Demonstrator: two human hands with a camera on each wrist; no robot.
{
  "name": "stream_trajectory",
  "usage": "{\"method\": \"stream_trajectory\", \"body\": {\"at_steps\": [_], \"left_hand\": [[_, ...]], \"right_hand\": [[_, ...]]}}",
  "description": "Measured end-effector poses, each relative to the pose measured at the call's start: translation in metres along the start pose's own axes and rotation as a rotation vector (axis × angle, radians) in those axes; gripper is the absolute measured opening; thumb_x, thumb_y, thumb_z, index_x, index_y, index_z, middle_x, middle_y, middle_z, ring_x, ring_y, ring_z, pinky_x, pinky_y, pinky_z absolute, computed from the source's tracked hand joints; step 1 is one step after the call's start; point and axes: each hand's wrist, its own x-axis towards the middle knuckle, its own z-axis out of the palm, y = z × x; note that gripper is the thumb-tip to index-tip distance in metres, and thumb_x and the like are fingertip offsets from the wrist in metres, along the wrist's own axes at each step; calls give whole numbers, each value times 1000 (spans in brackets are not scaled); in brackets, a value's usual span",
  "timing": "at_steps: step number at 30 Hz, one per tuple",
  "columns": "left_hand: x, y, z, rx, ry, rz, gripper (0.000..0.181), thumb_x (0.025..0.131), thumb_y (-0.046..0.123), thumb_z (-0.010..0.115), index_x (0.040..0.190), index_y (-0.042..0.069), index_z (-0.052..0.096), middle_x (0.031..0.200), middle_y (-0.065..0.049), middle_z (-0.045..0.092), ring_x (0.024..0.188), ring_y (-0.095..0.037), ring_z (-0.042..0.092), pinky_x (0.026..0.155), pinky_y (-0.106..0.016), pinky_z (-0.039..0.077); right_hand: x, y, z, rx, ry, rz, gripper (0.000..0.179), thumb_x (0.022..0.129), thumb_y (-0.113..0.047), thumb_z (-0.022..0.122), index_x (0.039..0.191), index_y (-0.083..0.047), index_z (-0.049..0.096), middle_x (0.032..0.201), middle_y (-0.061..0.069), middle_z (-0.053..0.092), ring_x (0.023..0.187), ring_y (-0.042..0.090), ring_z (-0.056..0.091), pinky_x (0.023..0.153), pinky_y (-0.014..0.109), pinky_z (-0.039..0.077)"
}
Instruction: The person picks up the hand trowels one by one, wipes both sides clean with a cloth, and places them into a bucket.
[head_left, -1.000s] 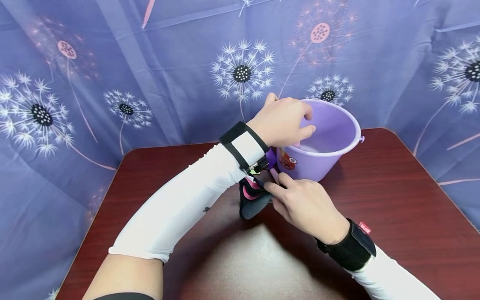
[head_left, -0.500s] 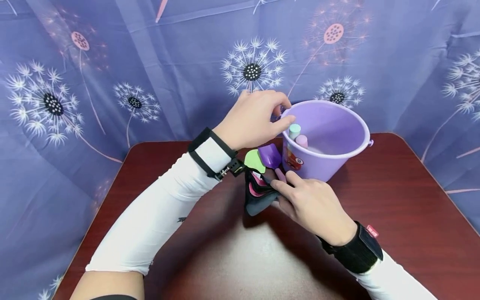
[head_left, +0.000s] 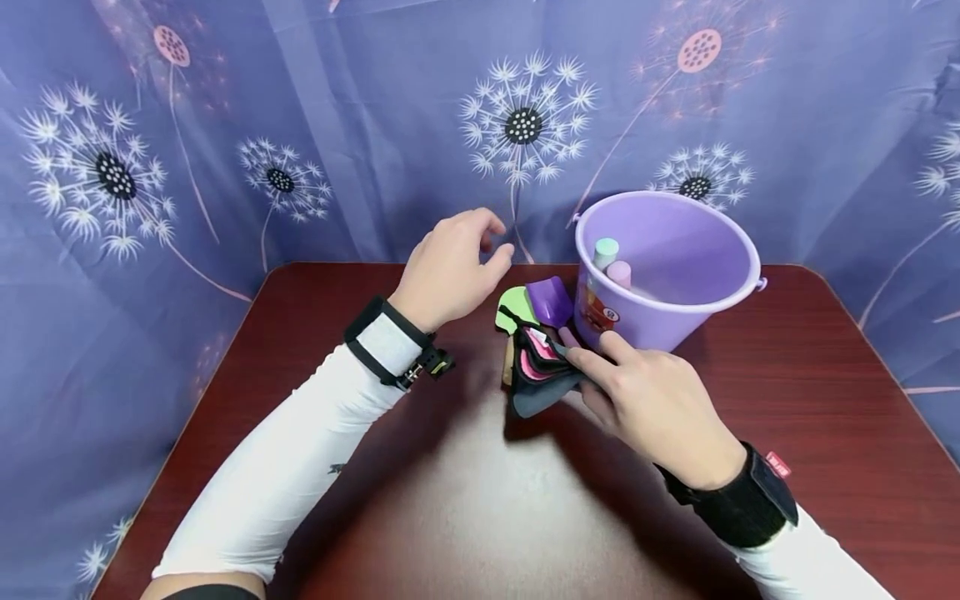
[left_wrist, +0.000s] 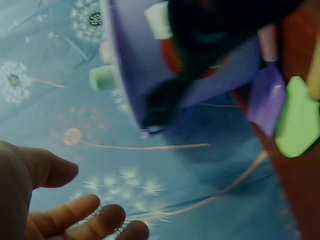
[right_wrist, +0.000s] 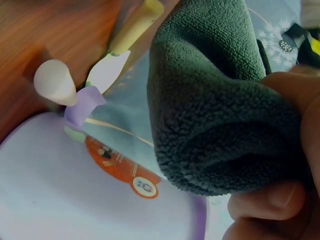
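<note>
Curtain fabric (head_left: 390, 108) printed with dandelions hangs behind the dark red surface (head_left: 465, 533). Taking the dark grey cloth as our clock's centre, we find our left hand (head_left: 450, 268) between ten and eleven o'clock, its fingers loosely bent and apart from the thumb, just as we see from the left wrist. At eleven lies a light green tool (head_left: 515, 307) with a tan handle, partly hidden by the cloth; at twelve, a purple scoop (head_left: 550, 302) with a pink handle sits just beside the bucket. We cannot tell whether these two touch. In the middle, the folded cloth (head_left: 547, 396), pink showing between its layers, casts a shadow beneath it. The lilac bucket (head_left: 643, 329) stands upright at two o'clock, a red sticker (head_left: 597, 312) low on its near-left wall. Inside, against the left wall, a mint cylinder (head_left: 606, 250) and a pink cylinder (head_left: 619, 272) poke up side by side. Between three and four is our right hand (head_left: 656, 408), its fingers pinching the cloth, which fills much of our right wrist view.
</note>
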Motion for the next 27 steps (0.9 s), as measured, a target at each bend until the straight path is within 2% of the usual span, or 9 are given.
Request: {"method": "stream_trajectory", "body": {"at_steps": [3,6,10,13,17,22,27], "left_hand": [[-8,-13,15,12,-13,-66,28,96,37,57,113,17,64,91,7,59,80,-9,55,67,-31,46],[-15,-23,33,37,-60,-139,30,94,39,58,112,15,63,90,4,59,78,-14,58,66,-35,48],[-24,-30,61,70,-143,-216,38,93,44,59,113,12,60,96,-3,63,81,-23,64,66,-40,51],[-29,-32,83,73,-187,-259,46,91,50,59,110,9,55,95,-7,64,81,-26,66,65,-41,51],[-35,-33,106,12,-233,-317,54,89,54,61,108,5,48,88,-10,62,79,-27,66,67,-38,52],[-41,-35,125,-105,-284,-396,53,88,47,64,110,3,45,85,-9,61,76,-25,64,66,-36,51],[-45,-40,139,-175,-278,-464,59,80,50,75,107,7,45,84,-5,60,75,-20,62,64,-33,50]], "right_hand": [[-2,3,-3,-5,10,5,35,87,-23,63,119,-14,70,80,0,41,44,13,32,40,33,32],[-4,5,-5,-10,16,8,33,86,-22,60,117,-13,70,79,0,39,44,13,29,39,33,30],[-6,8,-6,-22,23,21,31,86,-24,60,114,-13,69,77,-1,38,45,13,29,39,35,31],[-7,9,-6,-30,27,32,32,85,-25,62,114,-13,69,77,-1,39,45,13,30,38,35,31],[-9,10,-6,-36,37,36,33,85,-27,62,113,-12,70,77,-1,39,44,14,30,38,35,30],[-11,8,-6,-40,31,50,32,86,-29,60,112,-13,70,76,-2,37,44,13,30,38,36,29],[-13,7,-5,-29,-6,55,32,86,-30,63,112,-14,70,77,-2,38,44,12,30,38,36,30]]}}
